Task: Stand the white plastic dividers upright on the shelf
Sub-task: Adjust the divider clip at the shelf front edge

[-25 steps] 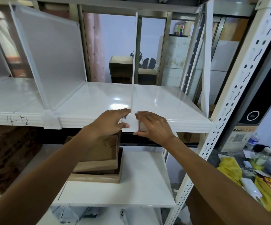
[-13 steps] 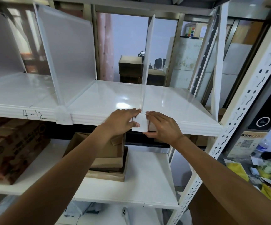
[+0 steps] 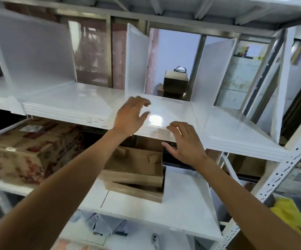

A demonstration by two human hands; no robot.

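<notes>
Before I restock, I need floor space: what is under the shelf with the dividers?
Under the divider shelf sit a printed carton and open cardboard boxes. Both forearms cover part of the boxes.

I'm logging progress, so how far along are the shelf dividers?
Three white dividers stand upright on the upper shelf: left, middle, right. Both hands are open and hold nothing: the left hand over the shelf, the right hand at its front edge. No loose dividers are visible, so what remains is unclear.
</notes>
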